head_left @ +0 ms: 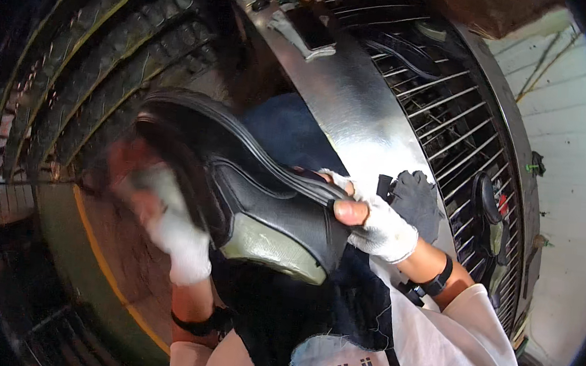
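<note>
Far left: a row of black ribbed rubber tyres (109, 48), standing on edge and curving with the lens. Below them, a dull olive-green panel with a yellow-orange stripe (102, 257) running diagonally down to the lower edge.

Next across: the left hand (171, 224), in a white fabric glove with a black strap at the wrist, blurred by motion, pressed against the near end of the shoe. Seems closed over something pale and small, though too smeared to tell what, or how the fingers sit.

Centre: a black leather shoe with a pale grey-green sole (262, 212), tilted on its side above the lap, sole facing down toward the camera, toe end toward the left hand, heel end to the right. Under it, a dark navy frayed-edged cloth (310, 303) spread over the lap and a white printed shirt.

Right of centre: the right hand (373, 221), also in a white fingerless glove and black wrist strap, clamped on the heel end of the shoe, bare thumb on the sole side, fingers wrapped over the upper.

Just beyond that hand: a dark grey crumpled glove (417, 201) lying on a shiny curved steel worktop (355, 112). Further right: a wire rack of thin metal bars (452, 120), with dark items resting on it. Far right: a white-painted wall (576, 138).
</note>
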Demonstrator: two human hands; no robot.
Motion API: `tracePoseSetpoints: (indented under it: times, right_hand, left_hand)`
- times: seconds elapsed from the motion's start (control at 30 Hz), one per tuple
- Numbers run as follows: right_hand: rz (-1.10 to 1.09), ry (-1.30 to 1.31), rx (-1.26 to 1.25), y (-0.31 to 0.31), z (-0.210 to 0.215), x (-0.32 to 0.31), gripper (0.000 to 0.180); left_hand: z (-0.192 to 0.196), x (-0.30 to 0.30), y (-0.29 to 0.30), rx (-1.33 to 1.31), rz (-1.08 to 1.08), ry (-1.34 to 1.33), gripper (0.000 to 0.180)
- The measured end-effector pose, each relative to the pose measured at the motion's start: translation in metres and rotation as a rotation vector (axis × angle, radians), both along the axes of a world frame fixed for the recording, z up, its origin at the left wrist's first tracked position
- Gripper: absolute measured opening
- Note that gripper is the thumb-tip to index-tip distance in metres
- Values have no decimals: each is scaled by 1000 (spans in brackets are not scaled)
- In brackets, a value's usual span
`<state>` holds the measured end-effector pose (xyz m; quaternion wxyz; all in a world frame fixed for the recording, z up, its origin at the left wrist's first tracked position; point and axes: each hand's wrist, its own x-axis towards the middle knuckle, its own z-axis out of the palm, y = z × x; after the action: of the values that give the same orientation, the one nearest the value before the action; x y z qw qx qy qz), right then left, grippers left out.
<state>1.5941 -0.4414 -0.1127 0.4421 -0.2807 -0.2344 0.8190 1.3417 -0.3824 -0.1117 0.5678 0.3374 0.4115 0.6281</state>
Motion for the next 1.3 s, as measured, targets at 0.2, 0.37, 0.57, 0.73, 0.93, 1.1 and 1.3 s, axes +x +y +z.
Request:
tracePoseSetpoints:
  times: [0.2, 0.37, 0.57, 0.73, 0.93, 1.1, 1.3]
  right_hand:
    - [49, -505, 42, -14, -33, -11, 31]
    - [33, -833, 296, -7, -36, -4, 36]
    - [-156, -785, 659, 34, 35, -36, 100]
    - [-188, -859, 806, 33, 35, -37, 84]
    - [-129, -719, 603, 62, 15, -36, 76]
    - [-118, -471, 53, 10, -62, 8, 70]
    - [-488, -212, -256, 18, -27, 113, 47]
  left_hand:
    - [-79, 36, -9, -371, -481, -964, 84]
    - [-63, 39, -16, -329, -564, -810, 82]
    - [-35, 44, -42, -252, -334, -277, 95]
    - [-12, 57, -42, 37, -242, -26, 78]
    - [-29, 41, -26, -307, -107, 67, 70]
    - [2, 47, -25, -116, -279, 391, 70]
    - [-14, 68, 22, -5, -791, 93, 48]
